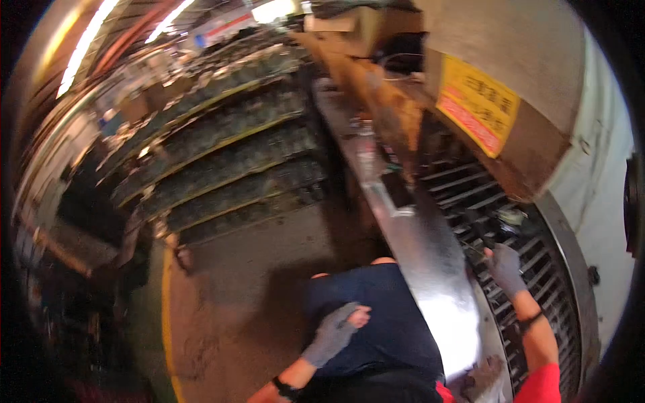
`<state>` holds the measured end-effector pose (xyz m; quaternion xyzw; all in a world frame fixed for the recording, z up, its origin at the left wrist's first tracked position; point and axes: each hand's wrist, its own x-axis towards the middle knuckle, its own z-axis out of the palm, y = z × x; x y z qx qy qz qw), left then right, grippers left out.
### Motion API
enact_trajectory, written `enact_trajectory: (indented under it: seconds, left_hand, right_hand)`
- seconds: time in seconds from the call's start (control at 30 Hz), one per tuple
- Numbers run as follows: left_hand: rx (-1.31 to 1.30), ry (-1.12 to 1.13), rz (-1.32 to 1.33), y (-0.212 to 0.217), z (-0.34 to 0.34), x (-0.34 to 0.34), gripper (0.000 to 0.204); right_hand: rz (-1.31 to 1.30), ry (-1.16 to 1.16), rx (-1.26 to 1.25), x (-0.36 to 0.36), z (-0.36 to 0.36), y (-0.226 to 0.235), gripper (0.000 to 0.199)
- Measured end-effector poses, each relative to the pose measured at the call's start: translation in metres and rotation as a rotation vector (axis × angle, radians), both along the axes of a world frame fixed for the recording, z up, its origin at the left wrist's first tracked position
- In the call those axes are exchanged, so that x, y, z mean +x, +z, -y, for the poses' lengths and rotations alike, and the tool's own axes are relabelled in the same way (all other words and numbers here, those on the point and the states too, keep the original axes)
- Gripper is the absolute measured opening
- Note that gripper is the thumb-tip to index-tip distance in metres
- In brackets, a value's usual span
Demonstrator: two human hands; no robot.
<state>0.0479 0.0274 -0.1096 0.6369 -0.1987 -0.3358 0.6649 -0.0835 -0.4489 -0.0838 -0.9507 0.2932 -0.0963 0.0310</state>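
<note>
Right hand [505,269], grey glove, reaches out onto the slatted metal grille [537,295] of a big machine. Fingers [496,254] curled down at a small dark object [485,236] sitting on the slats just beyond the fingertips; too blurred to tell if they actually grip it or only touch it, and how far open they are can't be told. A pale, shiny scrap [512,216] lies on the grille a little past the fingers, further from the body. Dark band on the right wrist, red sleeve at the lower edge of the frame.

Left hand [334,334], also grey-gloved, hangs low by the person's dark blue trouser leg [383,316], well apart from the grille. Fingers loosely bent, thumb tip bare and sticking out, holding nothing visible. Black band on that wrist.

Between the two hands runs a bright metal rim [430,269] edging the grille, glare on it near the body. Above the right fingers the machine housing [510,60] overhangs, with a yellow and red warning label [478,104]. Left of the left fingers: bare concrete floor [269,269] with a yellow painted line [165,316], and beyond it rows of dark stacked material on pallets [228,161]. Strip lights [87,40] at the far top left. Whole frame is motion-blurred.
</note>
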Motion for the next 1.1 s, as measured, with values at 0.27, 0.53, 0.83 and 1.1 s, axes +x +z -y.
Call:
enact_trajectory:
  seconds: [0.27,0.53,0.83,1.1]
  left_hand:
    - [-0.173,-0.215,0.264,0.035,0.121,-0.045,0.061]
    - [0.129,-0.143,-0.340,-0.009,0.038,-0.037,0.035]
    - [0.177,0.067,-0.489,-0.011,0.027,-0.041,0.035]
    - [0.345,0.080,-0.336,-0.019,0.026,-0.035,0.039]
  right_hand:
    - [0.175,0.309,1.604,0.065,-0.120,0.142,0.064]
    - [0.045,0.307,0.029,0.093,0.091,0.019,0.106]
    - [-0.254,0.078,-0.264,0.035,0.125,-0.025,0.069]
    - [-0.269,0.643,-0.018,-0.098,0.048,0.013,0.052]
